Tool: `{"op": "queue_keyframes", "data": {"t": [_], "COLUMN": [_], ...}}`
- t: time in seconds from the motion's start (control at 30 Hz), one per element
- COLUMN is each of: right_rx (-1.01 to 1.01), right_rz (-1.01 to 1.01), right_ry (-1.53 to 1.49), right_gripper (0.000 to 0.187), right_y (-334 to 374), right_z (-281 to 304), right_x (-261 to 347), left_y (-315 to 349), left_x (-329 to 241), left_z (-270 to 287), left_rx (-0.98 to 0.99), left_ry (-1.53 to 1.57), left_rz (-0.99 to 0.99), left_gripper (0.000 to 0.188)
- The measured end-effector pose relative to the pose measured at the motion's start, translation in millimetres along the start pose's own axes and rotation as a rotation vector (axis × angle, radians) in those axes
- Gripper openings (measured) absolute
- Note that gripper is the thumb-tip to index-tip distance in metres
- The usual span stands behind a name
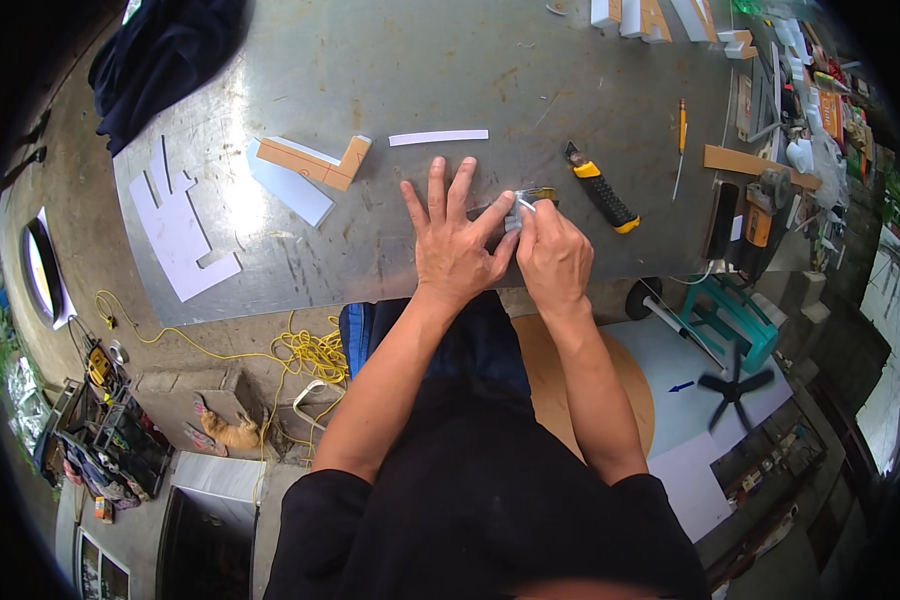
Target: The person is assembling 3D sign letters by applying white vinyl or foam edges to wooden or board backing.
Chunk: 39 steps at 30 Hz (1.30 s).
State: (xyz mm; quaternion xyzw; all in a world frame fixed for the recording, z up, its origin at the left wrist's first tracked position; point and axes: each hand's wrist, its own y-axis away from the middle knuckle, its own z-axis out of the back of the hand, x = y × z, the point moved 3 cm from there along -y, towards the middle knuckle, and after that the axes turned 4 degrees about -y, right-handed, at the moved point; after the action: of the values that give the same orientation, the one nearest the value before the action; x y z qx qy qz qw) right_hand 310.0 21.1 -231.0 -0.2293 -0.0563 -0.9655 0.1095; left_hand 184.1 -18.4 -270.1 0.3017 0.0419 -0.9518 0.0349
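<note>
My left hand (455,245) lies on the metal table with its fingers spread. Its forefinger and thumb tips press at the edges of a small grey piece (513,217). Close beside it, the fingers of my right hand (553,255) are pinched together over that piece. A thin white strip (527,205) shows at their tips; its kind is too small to tell. Just beyond lies a flat yellowish item (540,193), partly hidden. A black and yellow utility knife (604,190) rests right of my hands. Past my left fingertips is a narrow white curved strip (438,138).
White cut-out sheet (178,225) and brown-and-white angled pieces (315,165) lie on the left. A dark cloth (170,60) covers the far left corner. A yellow-handled screwdriver (682,125) and assorted tools stand right. Below are a yellow cord (310,352) and a green stool (735,315).
</note>
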Motion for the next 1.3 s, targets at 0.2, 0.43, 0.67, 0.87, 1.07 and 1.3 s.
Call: {"op": "queue_keyframes", "data": {"t": [0.2, 0.43, 0.67, 0.87, 1.07, 1.3], "right_rx": [0.027, 0.027, 0.041, 0.036, 0.028, 0.024], "right_rz": [-0.035, -0.048, -0.040, -0.042, -0.054, -0.059], "right_ry": [0.015, -0.003, 0.004, -0.003, -0.002, -0.015], "right_gripper": [0.018, 0.018, 0.016, 0.016, 0.017, 0.018], "right_y": [17, 15, 15, 5, 8, 16], "right_z": [2, 1, 3, 1, 1, 1], "right_x": [-3, -3, -3, -3, -3, -4], "left_y": [0, -1, -1, -2, -1, -1], "left_x": [2, 2, 2, 3, 1, 2], "left_z": [1, 1, 0, 0, 0, 1], "left_rx": [-0.001, -0.006, 0.007, 0.001, 0.007, 0.009], "left_ry": [0.020, -0.001, 0.007, -0.027, -0.005, 0.009], "left_rz": [-0.004, 0.001, -0.006, -0.007, -0.011, -0.005], "left_gripper": [0.043, 0.042, 0.044, 0.042, 0.043, 0.043]}}
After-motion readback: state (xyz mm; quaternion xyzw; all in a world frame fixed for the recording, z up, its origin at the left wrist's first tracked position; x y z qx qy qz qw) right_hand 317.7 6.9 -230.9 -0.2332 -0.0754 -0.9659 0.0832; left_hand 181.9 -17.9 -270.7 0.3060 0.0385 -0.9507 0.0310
